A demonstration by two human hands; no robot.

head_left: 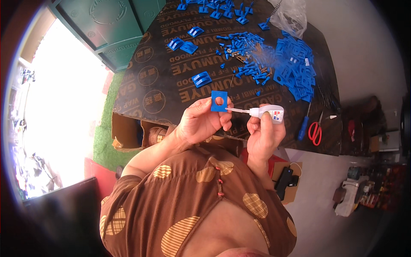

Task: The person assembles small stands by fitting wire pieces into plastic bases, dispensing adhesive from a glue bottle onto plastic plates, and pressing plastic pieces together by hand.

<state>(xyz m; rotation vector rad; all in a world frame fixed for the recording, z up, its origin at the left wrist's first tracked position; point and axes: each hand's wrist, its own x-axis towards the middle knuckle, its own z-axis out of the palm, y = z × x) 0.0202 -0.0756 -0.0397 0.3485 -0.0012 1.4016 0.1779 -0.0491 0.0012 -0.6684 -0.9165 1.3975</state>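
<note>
A: Where are the hands?

B: Both are raised over the near edge of the worktop (171, 81), a dark board covered in print. The left hand (199, 122) has its grip closed on a small blue square plate (218, 101) with a round hole, pinched by thumb and fingertips and held upright. The right hand (263, 132) has its grip wrapped around a small white glue bottle (267, 112); the bottle's thin nozzle touches the plate's right edge.

A: How much open room is there?

B: The board just beyond the hands is bare up to a single blue clip (201, 79). Farther back lies a scatter of small blue pegs (242, 47), and to the right a heap of blue plates (295, 68) reaching toward the worktop's right edge. A blue-handled screwdriver (304, 126) and red scissors (315, 130) lie near the front right corner.

A: Any containers?

B: A clear plastic bag (291, 15) sits at the far edge; I cannot tell what is in it. An open cardboard box (126, 135) sits under the worktop's near left edge, contents unclear. A green bin (107, 25) stands at the far left.
</note>
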